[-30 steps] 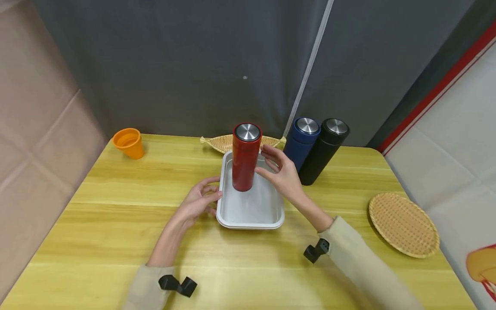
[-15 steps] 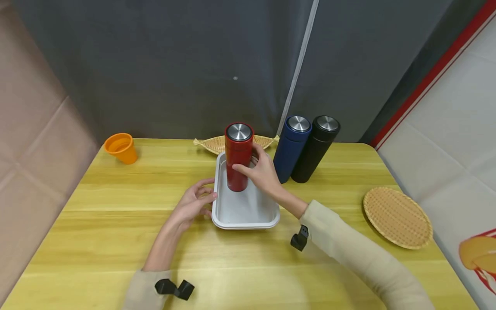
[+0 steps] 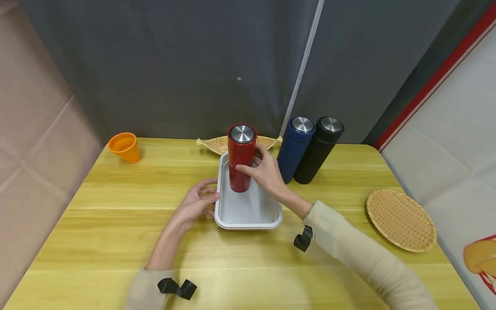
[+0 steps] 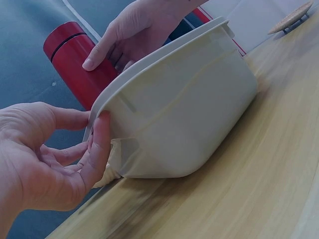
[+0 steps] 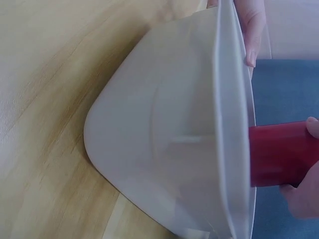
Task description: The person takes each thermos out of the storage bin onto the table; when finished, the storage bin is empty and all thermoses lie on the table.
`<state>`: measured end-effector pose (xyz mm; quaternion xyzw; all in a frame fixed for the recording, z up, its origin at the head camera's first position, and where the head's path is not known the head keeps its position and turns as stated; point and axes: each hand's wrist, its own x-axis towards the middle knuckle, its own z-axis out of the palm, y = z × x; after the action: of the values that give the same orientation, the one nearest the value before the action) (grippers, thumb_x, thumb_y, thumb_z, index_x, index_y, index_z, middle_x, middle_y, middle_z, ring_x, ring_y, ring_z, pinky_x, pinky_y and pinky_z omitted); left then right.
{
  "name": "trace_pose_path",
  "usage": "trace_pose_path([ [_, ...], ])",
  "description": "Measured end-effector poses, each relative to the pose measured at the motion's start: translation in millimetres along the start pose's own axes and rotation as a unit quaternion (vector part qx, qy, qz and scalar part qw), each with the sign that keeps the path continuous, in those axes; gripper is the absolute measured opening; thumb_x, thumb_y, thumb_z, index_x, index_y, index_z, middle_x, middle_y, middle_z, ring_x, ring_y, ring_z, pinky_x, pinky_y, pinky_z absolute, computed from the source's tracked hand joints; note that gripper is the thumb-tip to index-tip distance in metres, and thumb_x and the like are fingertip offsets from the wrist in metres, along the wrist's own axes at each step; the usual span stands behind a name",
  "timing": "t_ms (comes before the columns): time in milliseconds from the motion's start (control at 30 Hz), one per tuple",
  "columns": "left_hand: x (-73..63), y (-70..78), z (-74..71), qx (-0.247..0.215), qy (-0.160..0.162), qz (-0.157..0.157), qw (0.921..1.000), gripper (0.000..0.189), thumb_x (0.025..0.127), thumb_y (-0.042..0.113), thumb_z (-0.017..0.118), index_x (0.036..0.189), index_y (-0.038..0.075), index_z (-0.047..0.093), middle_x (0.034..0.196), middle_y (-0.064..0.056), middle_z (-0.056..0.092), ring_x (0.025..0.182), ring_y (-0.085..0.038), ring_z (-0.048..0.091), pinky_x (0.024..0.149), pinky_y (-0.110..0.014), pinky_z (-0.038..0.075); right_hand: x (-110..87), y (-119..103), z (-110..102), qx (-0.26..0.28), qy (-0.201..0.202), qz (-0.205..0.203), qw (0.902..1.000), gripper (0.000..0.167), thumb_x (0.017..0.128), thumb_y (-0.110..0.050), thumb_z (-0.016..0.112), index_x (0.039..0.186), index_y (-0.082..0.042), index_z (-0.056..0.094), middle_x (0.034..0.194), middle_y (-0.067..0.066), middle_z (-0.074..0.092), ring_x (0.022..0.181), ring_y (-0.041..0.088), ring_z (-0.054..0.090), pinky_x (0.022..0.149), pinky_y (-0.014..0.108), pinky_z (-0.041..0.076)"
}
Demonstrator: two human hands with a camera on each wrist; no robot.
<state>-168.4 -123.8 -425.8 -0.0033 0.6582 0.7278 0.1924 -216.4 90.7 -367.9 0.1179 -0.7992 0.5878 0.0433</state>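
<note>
A red thermos flask (image 3: pixel 242 159) with a steel-topped lid stands upright over the white plastic tub (image 3: pixel 248 215), its lower part within the rim. My right hand (image 3: pixel 267 172) grips the thermos from the right, thumb across its near side and fingers behind it. At the tub's left rim, my left hand (image 3: pixel 196 202) pinches the edge between thumb and fingers. The left wrist view shows this left hand (image 4: pixel 55 159) at the tub's corner, with the tub (image 4: pixel 184 99) resting on the table. In the right wrist view the red thermos (image 5: pixel 279 154) sticks out past the rim.
A blue thermos (image 3: pixel 294 150) and a black thermos (image 3: pixel 319 150) stand close together right of the tub. Behind it lies a boat-shaped wicker basket (image 3: pixel 213 144). An orange cup (image 3: pixel 125 148) stands far left, a round woven tray (image 3: pixel 401 220) far right. A grey curtain (image 3: pixel 174 69) hangs behind.
My right hand has moved left from beside the red thermos and taken hold of it. The left hand keeps its place at the tub's rim. The head view has shifted slightly.
</note>
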Motion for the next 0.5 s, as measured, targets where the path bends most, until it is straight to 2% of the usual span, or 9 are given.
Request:
trace_pose_path([
  [300,3.3,0.7,3.0,-0.007,0.001,0.004,1.0000,0.054,0.094,0.004,0.060,0.143,0.007,0.039,0.118,-0.020,0.051,0.081,-0.024,0.060,0.055,-0.026,0.054,-4.4,-2.6,-11.6,-0.014,0.002,0.023,0.9996,0.068,0.078,-0.014,0.082,0.135,-0.001,0.048,0.125,0.013,0.058,0.114,0.024,0.058,0.096,0.031,0.049],
  [500,3.0,-1.5,1.3,-0.008,0.013,0.001,0.9999,0.054,0.093,0.002,0.059,0.143,0.007,0.039,0.117,-0.018,0.051,0.084,-0.023,0.060,0.056,-0.027,0.055,-9.9,-7.9,-14.1,-0.001,-0.006,0.007,1.0000,0.067,0.076,-0.011,0.083,0.134,0.000,0.049,0.125,0.014,0.059,0.114,0.024,0.058,0.095,0.030,0.049],
])
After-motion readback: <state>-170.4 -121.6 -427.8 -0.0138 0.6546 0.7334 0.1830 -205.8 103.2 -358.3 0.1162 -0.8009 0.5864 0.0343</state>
